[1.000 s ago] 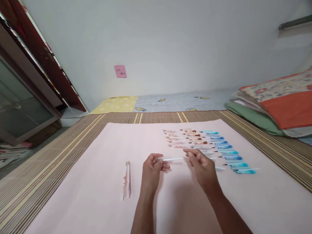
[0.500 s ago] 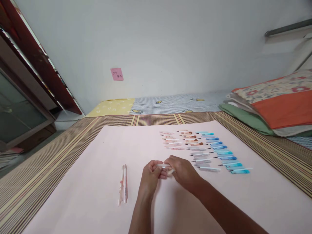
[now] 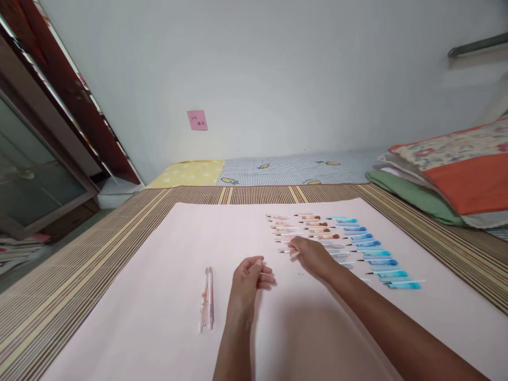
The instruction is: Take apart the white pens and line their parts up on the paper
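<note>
My right hand (image 3: 314, 255) is closed in a pinch on a pale pinkish pen barrel (image 3: 294, 255), low over the sheet at the near end of the pale pink column. Just beyond its fingertips lies a thin white refill (image 3: 284, 251) with a dark tip. Left of it, my left hand (image 3: 249, 278) hovers with loosely curled, partly spread fingers and nothing plainly held. Whole pink pens (image 3: 209, 299) lie together farther left. Columns of separated refills and barrels fill the right side: pale pink (image 3: 282, 225), brown-ended (image 3: 317, 224), grey, partly behind my right hand, and blue (image 3: 373, 253).
A large pale pink sheet (image 3: 159, 296) lies on a striped mat (image 3: 107, 233). Folded bedding (image 3: 456, 180) is piled at the right. Behind the mat stands a white wall with a pink note (image 3: 197, 120). Tiny dark specks (image 3: 300, 274) lie near my right wrist.
My hands were together over a pen part and have now parted. My right hand has moved away and to the right, to the pale pink column. The view has shifted slightly.
</note>
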The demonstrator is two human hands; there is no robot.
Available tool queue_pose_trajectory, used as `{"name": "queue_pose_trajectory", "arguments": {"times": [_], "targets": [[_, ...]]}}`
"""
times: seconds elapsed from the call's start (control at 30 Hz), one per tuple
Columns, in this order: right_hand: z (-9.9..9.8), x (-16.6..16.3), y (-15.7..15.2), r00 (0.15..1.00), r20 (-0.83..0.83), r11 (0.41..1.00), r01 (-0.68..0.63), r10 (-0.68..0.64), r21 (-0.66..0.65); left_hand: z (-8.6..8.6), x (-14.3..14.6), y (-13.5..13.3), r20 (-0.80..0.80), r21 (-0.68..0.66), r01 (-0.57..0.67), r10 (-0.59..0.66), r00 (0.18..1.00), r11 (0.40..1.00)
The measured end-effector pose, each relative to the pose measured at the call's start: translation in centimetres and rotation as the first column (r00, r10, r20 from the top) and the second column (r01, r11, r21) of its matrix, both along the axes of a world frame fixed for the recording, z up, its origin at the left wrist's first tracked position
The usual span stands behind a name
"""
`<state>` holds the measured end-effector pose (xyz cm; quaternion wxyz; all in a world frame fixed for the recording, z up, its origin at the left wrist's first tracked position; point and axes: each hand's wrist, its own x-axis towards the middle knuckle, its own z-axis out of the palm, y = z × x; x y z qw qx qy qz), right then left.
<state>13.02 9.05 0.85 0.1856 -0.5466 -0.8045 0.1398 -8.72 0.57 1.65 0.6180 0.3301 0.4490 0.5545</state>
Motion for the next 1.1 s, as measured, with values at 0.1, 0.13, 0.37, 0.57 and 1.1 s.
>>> {"name": "queue_pose_trajectory", "arguments": {"times": [0.1, 0.13, 0.37, 0.57, 1.1], "targets": [[-0.5, -0.2, -0.1, 1.000, 0.016, 1.000, -0.002, 0.002, 0.017, 0.1, 0.0, 0.0, 0.003, 0.002, -0.008, 0.008, 1.000, 1.000], [-0.6, -0.3, -0.1, 1.000, 0.021, 1.000, -0.002, 0.002, 0.022, 0.2, 0.0, -0.1, 0.002, 0.000, -0.016, 0.016, 1.000, 1.000], [-1.5, -0.1, -0.2, 1.000, 0.013, 0.995, -0.009, 0.007, 0.097, 0.5, -0.1, -0.2, 0.005, -0.008, -0.041, 0.041, 0.999, 0.999], [-1.7, -0.1, 0.2, 0.998, -0.057, 0.993, -0.025, 0.032, 0.111, 0.7, -0.1, -0.1, 0.015, -0.009, -0.042, 0.043, 0.999, 0.999], [-0.5, 0.3, -1.3, 0.560, -0.714, 0.903, 0.337, -0.419, -0.266, 0.8, 0.1, -0.1, 0.001, -0.018, -0.052, 0.052, 0.999, 0.998]]}}
